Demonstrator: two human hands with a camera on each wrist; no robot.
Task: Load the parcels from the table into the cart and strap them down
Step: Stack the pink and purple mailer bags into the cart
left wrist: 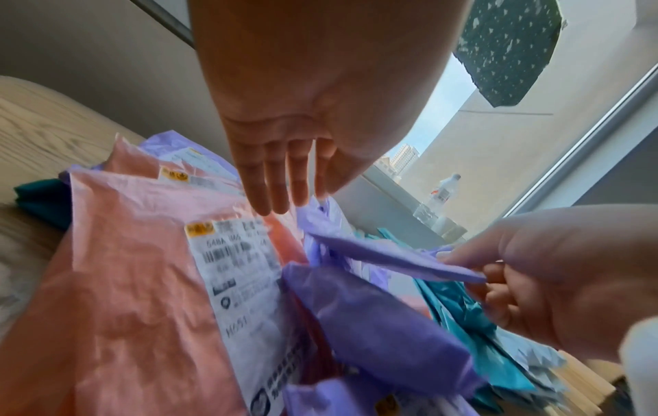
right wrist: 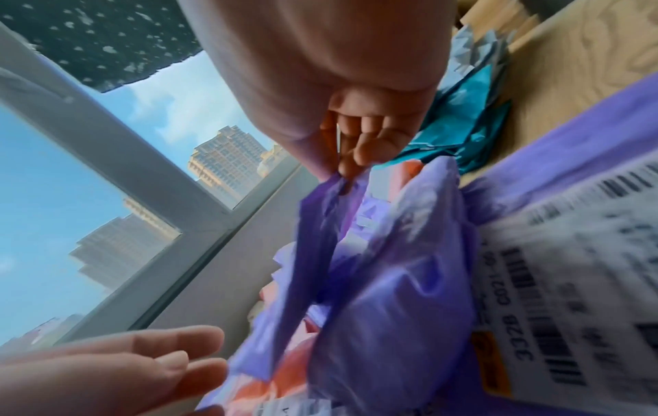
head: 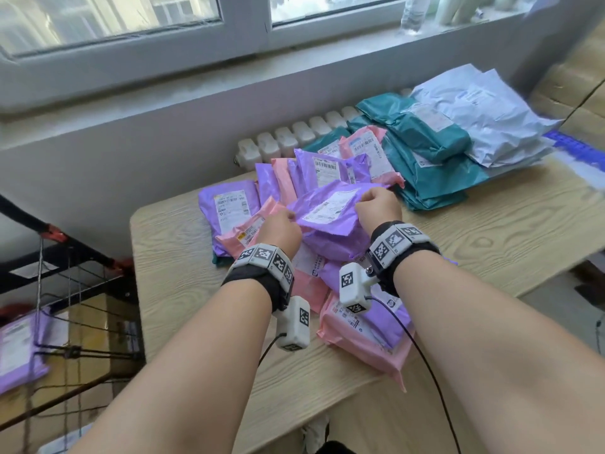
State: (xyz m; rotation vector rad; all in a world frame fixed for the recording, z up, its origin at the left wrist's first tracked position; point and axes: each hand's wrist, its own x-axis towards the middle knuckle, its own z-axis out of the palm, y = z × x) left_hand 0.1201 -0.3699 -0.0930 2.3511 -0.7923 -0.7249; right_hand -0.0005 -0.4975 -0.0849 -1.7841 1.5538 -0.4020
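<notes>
My light wood-grain table (head: 183,290) fills the middle of the head view, and the black wire-frame cart (head: 70,309) stands at the lower left of the frame, with one purple bag already lying in it. Across the table sprawls the heap of pink, purple and teal plastic mailer parcels (head: 422,158), running from centre toward the upper right.

The purple plastic mailer with a white label (head: 330,221) sits raised at the centre, on top of the heap. Its long axis runs lower left to upper right, label facing up toward me.

My right hand (head: 378,208) pinches its upper right edge between thumb and curled fingers. My left hand (head: 278,232) is at the lower left edge, fingers straight and apart in the wrist views, clamped on nothing.

I judge it light, soft and floppy, with slick film. Holding it by opposite edges should stop it sagging or slipping.
</notes>
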